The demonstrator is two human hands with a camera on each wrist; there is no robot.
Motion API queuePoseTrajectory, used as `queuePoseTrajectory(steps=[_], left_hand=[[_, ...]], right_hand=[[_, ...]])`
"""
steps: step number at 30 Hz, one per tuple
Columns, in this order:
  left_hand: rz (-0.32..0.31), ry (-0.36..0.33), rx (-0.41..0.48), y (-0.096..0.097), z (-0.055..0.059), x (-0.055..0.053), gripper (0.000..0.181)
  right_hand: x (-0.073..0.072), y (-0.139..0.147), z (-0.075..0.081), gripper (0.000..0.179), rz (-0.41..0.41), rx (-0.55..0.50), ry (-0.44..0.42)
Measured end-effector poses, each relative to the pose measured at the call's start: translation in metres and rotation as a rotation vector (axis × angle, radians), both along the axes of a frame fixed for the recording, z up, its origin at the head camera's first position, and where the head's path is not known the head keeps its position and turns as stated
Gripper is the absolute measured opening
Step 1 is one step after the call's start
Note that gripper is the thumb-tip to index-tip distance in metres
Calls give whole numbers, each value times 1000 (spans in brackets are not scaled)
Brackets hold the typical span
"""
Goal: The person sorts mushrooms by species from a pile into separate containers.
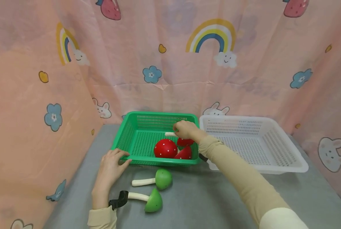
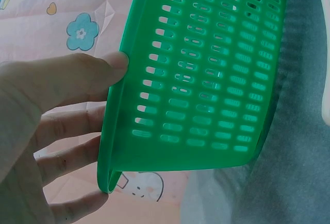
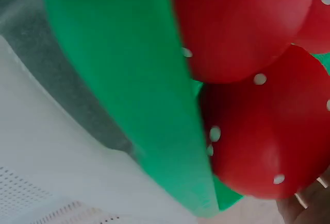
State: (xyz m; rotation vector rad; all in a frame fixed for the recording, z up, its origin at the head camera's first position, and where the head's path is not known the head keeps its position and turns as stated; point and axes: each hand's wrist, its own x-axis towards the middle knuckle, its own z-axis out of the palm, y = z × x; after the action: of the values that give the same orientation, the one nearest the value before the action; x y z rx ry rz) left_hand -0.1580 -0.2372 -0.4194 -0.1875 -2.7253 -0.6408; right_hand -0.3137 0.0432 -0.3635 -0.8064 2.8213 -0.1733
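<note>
My left hand [image 1: 110,168] pinches the front left corner of the green basket's rim [image 1: 147,159]; in the left wrist view its thumb [image 2: 116,64] lies on one side of the rim and fingers on the other. Inside the basket's right half, my right hand [image 1: 185,129] holds the white stem [image 1: 170,134] of a red toy mushroom [image 1: 184,142] with white dots. Two more red mushroom caps, one round [image 1: 166,148] and one tilted [image 1: 184,153], lie in front of it. In the right wrist view, fingers [image 3: 309,206] show beside a red cap [image 3: 268,136].
A white basket [image 1: 290,168] stands right beside the green one. Two green-capped mushrooms [image 1: 163,179] [image 1: 153,202] with white stems lie on the grey table [image 1: 204,203] in front, near my left wrist. A pink patterned curtain [image 1: 170,63] hangs behind and at the sides.
</note>
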Motion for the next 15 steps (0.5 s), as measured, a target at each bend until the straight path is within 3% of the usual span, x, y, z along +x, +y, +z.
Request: queuePoseTrajectory(steps=[10, 15], left_hand=[[-1, 4, 13, 2, 0, 1, 20], [5, 6, 11, 1, 0, 2, 20]], right_hand=[[0, 15, -9, 27, 2, -77, 0], [2, 27, -8, 28, 5, -183, 11]])
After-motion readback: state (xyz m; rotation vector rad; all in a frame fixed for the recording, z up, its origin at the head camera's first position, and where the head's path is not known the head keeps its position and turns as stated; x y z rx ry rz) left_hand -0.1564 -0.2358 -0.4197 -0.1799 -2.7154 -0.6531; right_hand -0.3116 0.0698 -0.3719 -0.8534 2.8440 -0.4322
